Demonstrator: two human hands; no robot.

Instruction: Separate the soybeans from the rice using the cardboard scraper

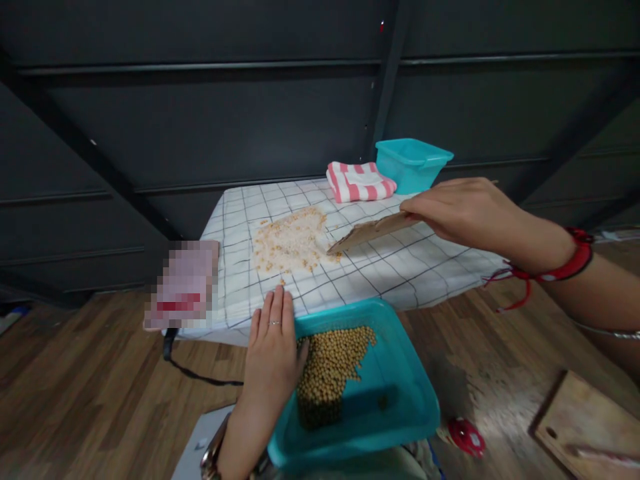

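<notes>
My right hand (pixel 457 210) grips a piece of brown cardboard (pixel 373 230) with a rough edge, tilted so its far end meets the cloth. By that end lies a patch of white grains (pixel 295 240) with yellow beans scattered through it. My left hand (pixel 273 340) is stretched out, fingertips on the table's front edge near a stray bean, thumb over the rim of a teal tub (pixel 400 387). Round yellowish beans (pixel 335 360), like soybeans, are heaped in the tub's left side. Whatever supports the tub from below is mostly hidden.
A checked white cloth (pixel 240 213) covers the table. At its back stand a folded pink-striped towel (pixel 360 183) and a second teal tub (pixel 413 163). A blurred pinkish object (pixel 185 283) sits at the left edge. A wooden board (pixel 590 420) and a red item (pixel 467 437) are lower right.
</notes>
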